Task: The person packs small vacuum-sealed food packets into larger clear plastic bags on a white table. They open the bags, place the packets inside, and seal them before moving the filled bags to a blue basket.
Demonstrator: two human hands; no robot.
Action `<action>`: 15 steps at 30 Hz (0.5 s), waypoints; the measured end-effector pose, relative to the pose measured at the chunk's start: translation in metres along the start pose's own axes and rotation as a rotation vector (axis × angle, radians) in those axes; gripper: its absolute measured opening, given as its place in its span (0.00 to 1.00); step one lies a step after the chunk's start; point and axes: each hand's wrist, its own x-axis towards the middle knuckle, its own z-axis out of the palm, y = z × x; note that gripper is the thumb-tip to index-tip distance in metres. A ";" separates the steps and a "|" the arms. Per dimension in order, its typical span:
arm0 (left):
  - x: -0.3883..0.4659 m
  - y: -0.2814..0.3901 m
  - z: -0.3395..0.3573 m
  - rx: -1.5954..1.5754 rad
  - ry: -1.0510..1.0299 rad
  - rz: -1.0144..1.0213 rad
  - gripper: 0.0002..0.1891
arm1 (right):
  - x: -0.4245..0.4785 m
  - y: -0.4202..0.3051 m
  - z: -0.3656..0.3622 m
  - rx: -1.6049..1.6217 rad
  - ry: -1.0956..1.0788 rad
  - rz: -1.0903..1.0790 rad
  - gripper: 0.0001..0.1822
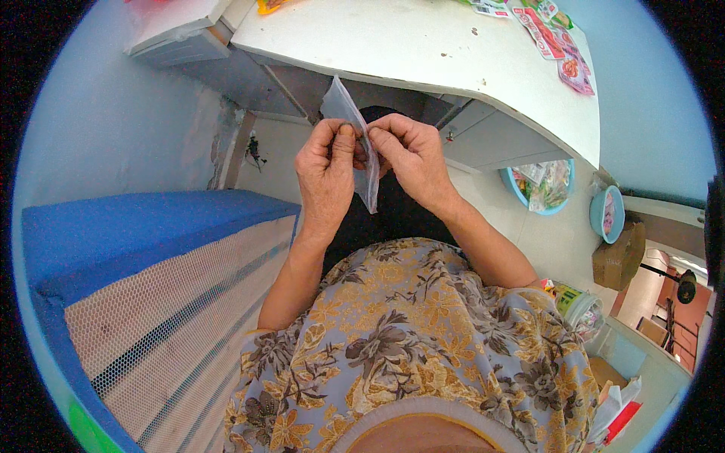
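Observation:
A clear plastic bag (346, 102), seen nearly edge-on, hangs between my two hands in front of my lap. The thumb and fingers of my left hand (328, 164) pinch one side of its edge. My right hand (416, 158) grips the opposite side with thumb and forefinger. Both hands are just short of the white tabletop's front edge. The bag's lower end points toward me; whether anything is inside it cannot be made out. Some fingertips are hidden behind the plastic.
Colourful snack packets (546, 39) lie on the white table (396, 39) at the right. Blue basins (504, 180) (598, 223) with packets, a cardboard box (620, 257) and a plastic bucket (583, 308) stand to the right. A blue-edged mesh panel (187, 300) is at my left.

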 end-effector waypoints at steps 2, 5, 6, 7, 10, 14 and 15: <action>0.000 0.003 0.002 0.014 0.016 -0.009 0.08 | 0.000 0.001 0.000 0.057 0.008 0.010 0.11; 0.000 0.004 0.005 0.062 0.040 -0.006 0.06 | 0.001 0.008 -0.001 0.008 0.009 -0.008 0.11; -0.001 0.003 0.004 0.095 0.028 0.006 0.07 | 0.001 0.008 -0.001 0.038 0.018 0.011 0.11; -0.001 0.002 0.003 0.129 0.015 0.018 0.07 | 0.001 0.006 0.000 0.068 0.026 0.031 0.11; -0.005 0.007 0.005 0.180 -0.016 0.047 0.05 | 0.001 0.006 -0.001 0.115 0.038 0.052 0.11; -0.007 0.009 0.002 0.317 -0.036 0.034 0.05 | 0.003 0.010 -0.003 0.114 0.032 0.064 0.11; -0.007 0.009 0.004 0.331 -0.014 0.057 0.05 | 0.004 0.011 -0.003 0.101 0.029 0.063 0.11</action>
